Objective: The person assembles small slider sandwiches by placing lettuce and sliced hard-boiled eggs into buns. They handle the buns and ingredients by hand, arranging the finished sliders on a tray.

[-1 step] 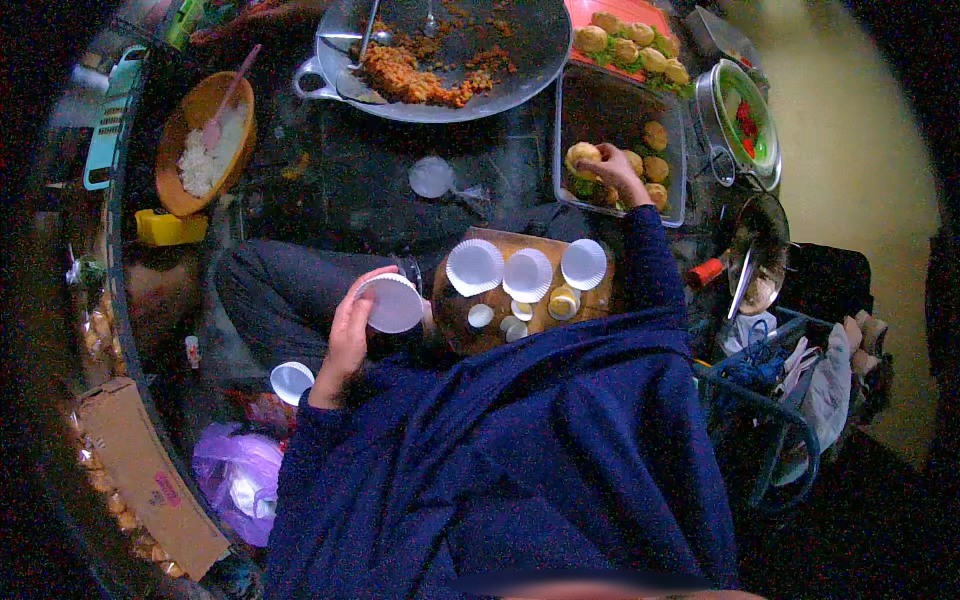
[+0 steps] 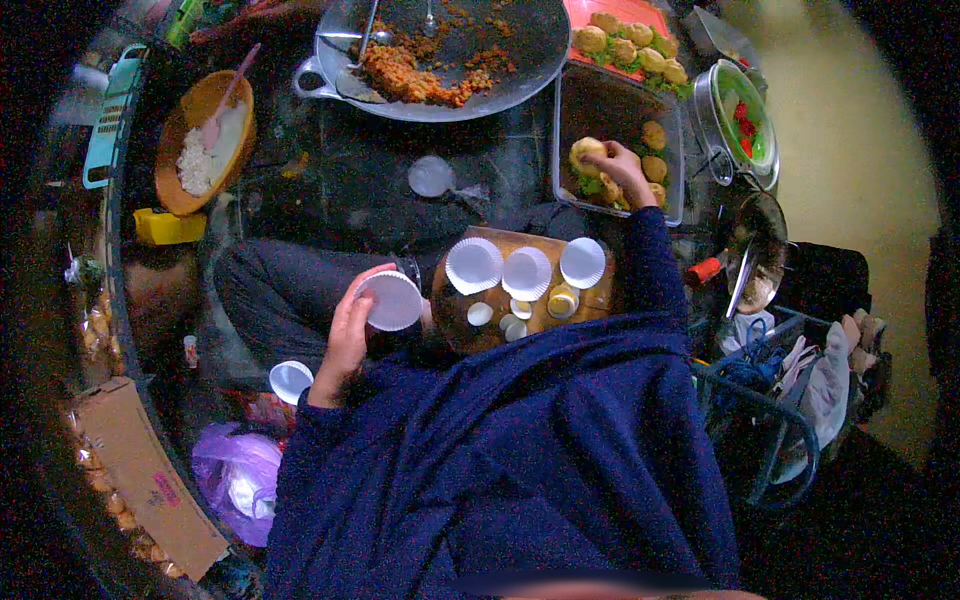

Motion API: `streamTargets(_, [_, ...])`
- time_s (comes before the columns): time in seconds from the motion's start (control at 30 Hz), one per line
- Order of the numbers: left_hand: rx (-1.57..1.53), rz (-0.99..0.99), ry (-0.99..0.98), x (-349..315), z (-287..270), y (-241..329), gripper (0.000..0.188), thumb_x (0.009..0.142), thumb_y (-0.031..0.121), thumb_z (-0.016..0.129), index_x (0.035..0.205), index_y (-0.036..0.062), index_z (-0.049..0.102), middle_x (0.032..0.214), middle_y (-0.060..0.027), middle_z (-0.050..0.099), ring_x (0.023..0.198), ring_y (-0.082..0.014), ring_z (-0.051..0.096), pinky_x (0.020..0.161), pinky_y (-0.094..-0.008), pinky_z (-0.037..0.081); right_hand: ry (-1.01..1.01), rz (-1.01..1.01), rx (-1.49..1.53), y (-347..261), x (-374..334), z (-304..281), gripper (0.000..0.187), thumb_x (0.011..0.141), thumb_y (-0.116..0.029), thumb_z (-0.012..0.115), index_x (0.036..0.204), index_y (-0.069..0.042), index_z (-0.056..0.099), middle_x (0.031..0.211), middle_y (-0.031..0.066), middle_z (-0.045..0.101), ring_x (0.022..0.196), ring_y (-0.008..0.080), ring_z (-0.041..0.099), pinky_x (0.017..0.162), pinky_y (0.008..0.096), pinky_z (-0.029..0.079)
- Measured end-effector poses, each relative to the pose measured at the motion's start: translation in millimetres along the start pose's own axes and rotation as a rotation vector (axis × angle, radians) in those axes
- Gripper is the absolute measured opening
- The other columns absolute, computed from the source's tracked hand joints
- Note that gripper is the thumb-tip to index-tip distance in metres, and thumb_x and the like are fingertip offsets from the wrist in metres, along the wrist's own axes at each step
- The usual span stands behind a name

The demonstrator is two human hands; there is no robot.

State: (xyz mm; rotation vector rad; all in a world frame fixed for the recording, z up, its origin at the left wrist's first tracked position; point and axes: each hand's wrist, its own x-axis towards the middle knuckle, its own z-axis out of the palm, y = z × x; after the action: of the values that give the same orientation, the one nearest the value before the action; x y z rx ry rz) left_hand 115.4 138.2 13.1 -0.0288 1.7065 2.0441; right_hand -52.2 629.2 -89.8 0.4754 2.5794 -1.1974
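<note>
My left hand (image 2: 349, 328) holds a white paper cup liner (image 2: 393, 301) by its side, to the left of a wooden board (image 2: 560, 246). On the board are a few more cup liners (image 2: 474, 265) and pieces of sliced boiled egg (image 2: 563, 301). Stretched out to the far right, my right hand (image 2: 622, 172) grips a round golden bun (image 2: 588, 156) with green leaf at its lower side. It is over a clear plastic box (image 2: 560, 110) where several similar buns (image 2: 653, 167) lie. My fingertips partly cover the bun.
A large wok (image 2: 543, 85) with orange-brown filling stands at the far middle. Filled buns rest on a red tray (image 2: 655, 18). A tan bowl of rice (image 2: 173, 165) sits left. Another liner (image 2: 291, 382) and a purple bag (image 2: 225, 470) lie near left; a dark basket (image 2: 812, 440) stands right.
My right hand and the bun have shifted very slightly. The left hand still holds the liner in the same spot.
</note>
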Motion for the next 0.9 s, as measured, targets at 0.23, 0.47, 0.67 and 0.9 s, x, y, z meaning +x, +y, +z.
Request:
streamTargets(0.23, [-0.236,-0.226,0.086,-3,15,7,0.042,0.095,0.017,0.045,0.135,0.0043,0.041,0.127,-0.0088,0.052,0.116,-0.0178,0.052,0.095,-0.0325,0.045,-0.163,0.054,0.997,-113,-112,-36,0.045,0.087,-0.023,0.063,0.124,-0.001,0.052,0.116,0.0101,0.061,0.103,0.0212,0.061,0.090,0.0345,0.050])
streamTargets(0.47, [-0.363,-0.210,-0.041,-11,21,12,0.040,0.096,0.020,0.044,0.134,0.0063,0.041,0.126,-0.0072,0.050,0.118,-0.0177,0.050,0.096,-0.0346,0.046,-0.510,-0.126,0.665,-211,-196,49,0.055,0.081,-0.019,0.073,0.127,-0.002,0.049,0.116,0.0074,0.061,0.106,0.0173,0.059,0.094,0.0312,0.046])
streamTargets(0.67, [-0.457,-0.120,-0.080,-25,12,11,0.042,0.096,0.022,0.042,0.135,0.0065,0.039,0.128,-0.0077,0.050,0.119,-0.0177,0.049,0.095,-0.0340,0.046,-0.528,-0.497,0.306,-254,-256,104,0.057,0.075,-0.015,0.077,0.123,-0.003,0.050,0.114,0.0055,0.059,0.106,0.0148,0.057,0.093,0.0316,0.045])
streamTargets(0.9, [-0.458,0.042,-0.105,-31,9,14,0.044,0.097,0.024,0.034,0.135,0.0025,0.039,0.129,-0.0096,0.049,0.121,-0.0193,0.048,0.100,-0.0346,0.040,-0.233,-0.614,-0.069,-262,-290,130,0.050,0.068,-0.011,0.076,0.112,-0.004,0.054,0.105,0.0121,0.062,0.098,0.0251,0.062,0.085,0.0342,0.051])
